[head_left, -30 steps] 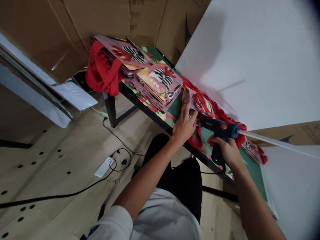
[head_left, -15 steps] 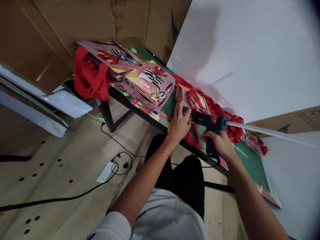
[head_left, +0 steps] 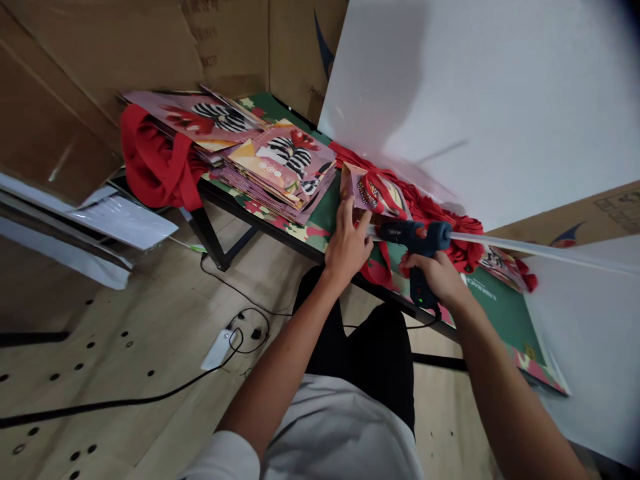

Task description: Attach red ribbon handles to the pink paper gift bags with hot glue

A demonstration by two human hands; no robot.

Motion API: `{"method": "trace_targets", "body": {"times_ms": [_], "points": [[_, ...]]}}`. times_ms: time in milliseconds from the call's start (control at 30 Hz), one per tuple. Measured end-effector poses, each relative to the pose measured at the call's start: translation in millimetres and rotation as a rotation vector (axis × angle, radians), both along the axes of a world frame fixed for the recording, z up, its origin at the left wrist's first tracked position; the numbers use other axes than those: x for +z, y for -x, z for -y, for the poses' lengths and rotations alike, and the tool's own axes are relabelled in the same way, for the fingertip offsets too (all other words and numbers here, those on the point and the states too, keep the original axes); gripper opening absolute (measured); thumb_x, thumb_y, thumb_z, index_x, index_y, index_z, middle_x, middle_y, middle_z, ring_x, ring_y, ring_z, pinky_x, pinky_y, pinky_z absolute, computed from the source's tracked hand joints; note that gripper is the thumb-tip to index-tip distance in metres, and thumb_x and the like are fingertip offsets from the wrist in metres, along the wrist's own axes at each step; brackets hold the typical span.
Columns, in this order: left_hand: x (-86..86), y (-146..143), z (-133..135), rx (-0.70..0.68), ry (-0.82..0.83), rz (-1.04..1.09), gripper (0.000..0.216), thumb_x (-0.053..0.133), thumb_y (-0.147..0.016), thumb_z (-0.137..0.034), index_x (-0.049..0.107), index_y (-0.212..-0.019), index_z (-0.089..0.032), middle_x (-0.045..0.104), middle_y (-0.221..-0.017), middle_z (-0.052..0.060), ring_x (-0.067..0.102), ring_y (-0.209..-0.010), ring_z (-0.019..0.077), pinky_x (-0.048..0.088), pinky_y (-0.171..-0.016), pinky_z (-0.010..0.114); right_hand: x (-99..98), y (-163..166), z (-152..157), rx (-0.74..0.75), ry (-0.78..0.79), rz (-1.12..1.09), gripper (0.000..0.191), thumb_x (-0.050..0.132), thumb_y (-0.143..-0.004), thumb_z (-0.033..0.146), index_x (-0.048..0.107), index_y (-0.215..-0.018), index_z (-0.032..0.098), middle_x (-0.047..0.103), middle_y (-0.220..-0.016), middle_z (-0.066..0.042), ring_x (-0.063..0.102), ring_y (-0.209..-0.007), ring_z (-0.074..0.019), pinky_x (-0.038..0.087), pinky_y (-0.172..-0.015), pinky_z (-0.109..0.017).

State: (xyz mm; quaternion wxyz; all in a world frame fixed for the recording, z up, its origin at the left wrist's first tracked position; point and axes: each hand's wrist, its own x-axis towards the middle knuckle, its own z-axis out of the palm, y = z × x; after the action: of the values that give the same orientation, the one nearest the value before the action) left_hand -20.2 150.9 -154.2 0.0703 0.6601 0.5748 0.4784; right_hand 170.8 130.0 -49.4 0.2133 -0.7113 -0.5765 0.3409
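My right hand (head_left: 436, 275) is wrapped round the handle of a dark blue glue gun (head_left: 417, 237), a finger at its red trigger. A long translucent glue stick (head_left: 530, 247) juts from its back end to the right. The nozzle points left, into a printed paper bag (head_left: 376, 195) that lies on the bench with red ribbon across it. At the bag's left edge, my left hand (head_left: 349, 241) grips the paper, fingers over the rim. The nozzle tip is partly hidden by the left fingers. A green light shows low on the gun's handle.
Stacks of printed bags (head_left: 280, 170) and a red ribbon bundle (head_left: 155, 160) lie on the narrow bench's left. More red ribbon (head_left: 450, 227) runs along the back. A white panel (head_left: 425, 80) and cardboard (head_left: 240, 47) stand behind. Cords and a power strip (head_left: 219, 349) lie on the floor.
The view has shifted slightly, so the bench and bags sit a little further left. Both hands keep their holds, with the glue gun still at the bag.
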Motion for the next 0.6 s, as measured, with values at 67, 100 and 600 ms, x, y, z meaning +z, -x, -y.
{"method": "trace_targets", "body": {"times_ms": [67,100,600], "points": [[0.2,0.0,-0.2,0.002,-0.007,0.01,0.056,0.07,-0.095,-0.012,0.058,-0.149,-0.016,0.028,-0.173,0.026,0.029,-0.167,0.0424,0.048,-0.128,0.059,2.5,-2.6,-0.8,0.011,-0.005,0.027,0.024,0.071,-0.067,0.043,0.074,-0.075,0.02,0.07,-0.073,-0.004,0.058,-0.067,-0.0201,0.042,-0.059,-0.032],[0.3,0.0,-0.2,0.004,-0.009,0.015,0.056,0.07,-0.095,-0.013,0.058,-0.149,-0.016,0.028,-0.173,0.025,0.029,-0.167,0.0417,0.048,-0.128,0.059,3.9,-4.0,-0.5,0.008,-0.012,0.036,0.024,0.071,-0.068,0.042,0.075,-0.076,0.02,0.071,-0.075,-0.004,0.059,-0.068,-0.0203,0.042,-0.06,-0.032],[2.4,1.5,0.6,-0.009,-0.005,0.002,0.057,0.073,-0.094,-0.014,0.059,-0.148,-0.017,0.032,-0.171,0.023,0.031,-0.166,0.0415,0.052,-0.125,0.056,6.3,-2.5,8.7,-0.008,-0.026,-0.004,0.02,0.069,-0.066,0.04,0.071,-0.072,0.02,0.069,-0.072,-0.002,0.058,-0.067,-0.0197,0.043,-0.062,-0.032]]}}
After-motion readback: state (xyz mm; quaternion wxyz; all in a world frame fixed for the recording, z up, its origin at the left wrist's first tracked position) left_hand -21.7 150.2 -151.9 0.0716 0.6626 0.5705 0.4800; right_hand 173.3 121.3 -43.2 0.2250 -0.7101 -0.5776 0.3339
